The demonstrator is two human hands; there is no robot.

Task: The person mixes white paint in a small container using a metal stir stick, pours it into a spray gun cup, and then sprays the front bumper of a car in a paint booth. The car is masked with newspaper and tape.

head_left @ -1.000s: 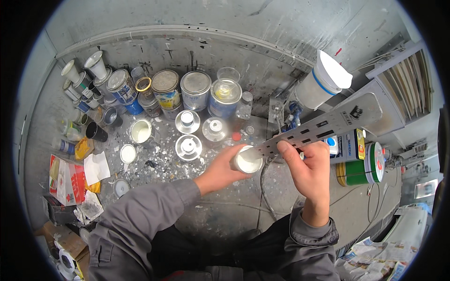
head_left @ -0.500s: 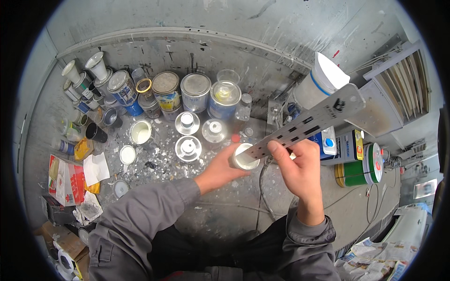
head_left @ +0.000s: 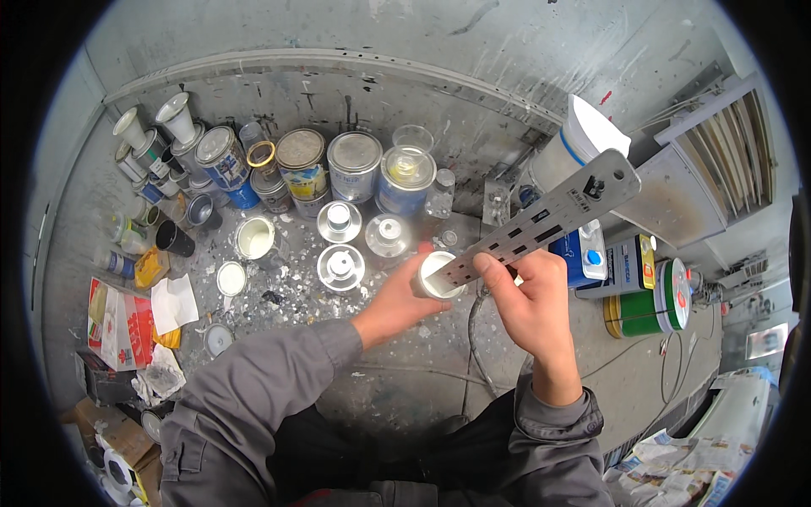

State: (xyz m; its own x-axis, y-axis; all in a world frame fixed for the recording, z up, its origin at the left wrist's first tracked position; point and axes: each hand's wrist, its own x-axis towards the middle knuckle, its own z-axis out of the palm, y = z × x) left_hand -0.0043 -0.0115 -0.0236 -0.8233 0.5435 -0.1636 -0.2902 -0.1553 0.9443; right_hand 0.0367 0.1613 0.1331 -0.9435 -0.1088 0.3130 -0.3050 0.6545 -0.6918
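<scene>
My left hand (head_left: 399, 306) is wrapped round a small cup (head_left: 438, 288) with white liquid inside, tilted slightly toward me. In my right hand (head_left: 536, 306) is a flat metal mixing ruler (head_left: 553, 213), pinched with the thumb on top. Its lower end dips into the cup, and the long slotted part slants up to the right. The fingers under the ruler are partly hidden. Just beyond the cup stand two spray gun cups with round lids (head_left: 340, 267) and a third lidded one (head_left: 389, 234).
Several paint cans (head_left: 354, 163) line the back wall. An open cup of pale paint (head_left: 255, 238) and a black cup (head_left: 174, 240) stand left, near a red and white box (head_left: 118, 325). At right are a blue can (head_left: 583, 253), a green drum (head_left: 646, 302) and a hose (head_left: 479, 346).
The ruler and my right hand have shifted a little left and lower at the top end. The cup has moved slightly left within my left hand's grip.
</scene>
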